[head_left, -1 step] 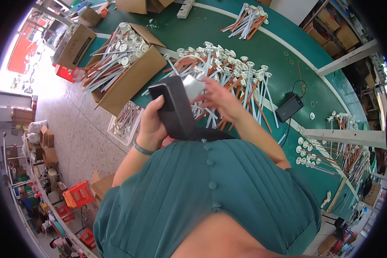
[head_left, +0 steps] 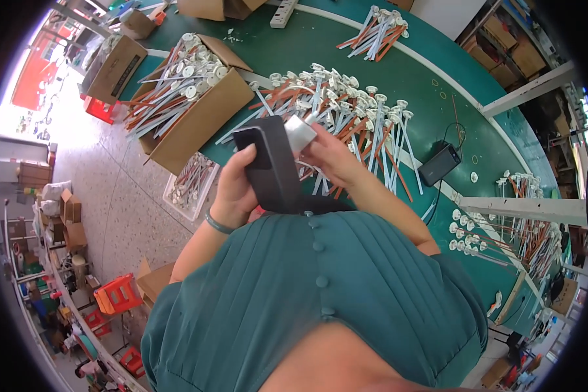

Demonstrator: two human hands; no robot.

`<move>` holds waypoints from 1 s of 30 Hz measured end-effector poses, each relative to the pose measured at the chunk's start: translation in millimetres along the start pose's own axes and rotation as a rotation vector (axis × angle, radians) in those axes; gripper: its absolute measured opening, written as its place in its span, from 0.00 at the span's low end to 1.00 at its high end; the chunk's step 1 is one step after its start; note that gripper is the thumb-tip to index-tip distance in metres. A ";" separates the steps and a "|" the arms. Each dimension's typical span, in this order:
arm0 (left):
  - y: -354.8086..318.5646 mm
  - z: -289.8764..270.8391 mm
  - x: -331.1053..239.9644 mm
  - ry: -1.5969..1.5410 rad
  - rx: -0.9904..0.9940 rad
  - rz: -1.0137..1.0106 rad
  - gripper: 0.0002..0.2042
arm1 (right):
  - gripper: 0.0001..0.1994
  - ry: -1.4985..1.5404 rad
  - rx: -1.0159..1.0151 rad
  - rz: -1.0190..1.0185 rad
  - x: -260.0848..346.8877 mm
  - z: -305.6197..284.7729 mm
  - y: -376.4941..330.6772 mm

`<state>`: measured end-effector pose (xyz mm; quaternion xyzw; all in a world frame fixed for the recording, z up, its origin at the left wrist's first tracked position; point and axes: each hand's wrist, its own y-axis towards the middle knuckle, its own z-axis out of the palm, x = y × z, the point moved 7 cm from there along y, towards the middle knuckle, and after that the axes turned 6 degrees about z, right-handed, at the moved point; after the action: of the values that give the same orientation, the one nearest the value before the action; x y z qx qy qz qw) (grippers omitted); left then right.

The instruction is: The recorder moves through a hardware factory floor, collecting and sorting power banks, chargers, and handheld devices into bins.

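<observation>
A black box-shaped thing stands in front of my chest. My left hand is closed on its left side, thumb over the edge, with the other fingers mostly hidden. Just right of the box, a shiny white block-like piece shows, partly covered by it. My right hand grips this piece at its right side. Beyond both hands, a heap of white round-headed parts with grey and orange-brown strips spreads over the green table.
A cardboard box full of similar parts stands on the left. Below it sits a white tray with more. On the right are a black box with a cable, a white metal post and more bundled parts. A power strip lies far back.
My right fingers have closed in on the white piece, which has turned slightly and shifted right. The black box and my left hand have moved a little to the right.
</observation>
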<state>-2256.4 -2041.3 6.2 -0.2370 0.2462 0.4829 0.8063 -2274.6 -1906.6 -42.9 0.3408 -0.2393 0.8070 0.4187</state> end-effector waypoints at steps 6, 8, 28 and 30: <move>-21.5 4.2 -20.1 0.090 0.004 0.123 0.34 | 0.20 -0.151 -0.301 0.022 25.8 -17.9 4.9; -36.7 -1.2 -63.5 0.204 0.024 0.278 0.36 | 0.23 -0.331 -0.408 -0.073 70.8 -61.5 8.0; 96.8 -204.6 -247.4 0.206 0.007 0.448 0.35 | 0.20 -1.121 -0.794 -0.259 227.7 -282.2 394.4; 123.8 -225.5 -226.4 0.236 -0.029 0.238 0.33 | 0.19 -1.106 -0.775 -0.183 219.1 -299.1 444.1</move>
<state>-2498.5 -2278.8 -42.8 -0.2730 0.3584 0.5473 0.7053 -2843.1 -1830.9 -118.6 0.5475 -0.6600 0.3315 0.3934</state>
